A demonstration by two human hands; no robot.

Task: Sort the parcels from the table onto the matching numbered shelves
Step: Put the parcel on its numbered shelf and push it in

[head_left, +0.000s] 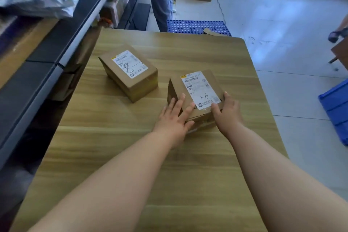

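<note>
Left hand (174,118) lies flat, fingers straight and spread, on the near-left corner of the parcel marked 1-6 (195,88). Right hand (227,112) grips its near-right corner, thumb on top, fingers along the side. Parcel sits label-up on the wooden table (178,175). Second parcel (130,73), scrawled 8, at its 10 o'clock, apart. Dark shelving (56,43) at 9 o'clock; blue bin (337,107) at 3 o'clock.

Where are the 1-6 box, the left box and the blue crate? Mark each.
1-6 box (196,88), head view, on its white label.
left box (130,64), head view, on its white label.
crate (337,109), head view, on its blue side wall.
</note>
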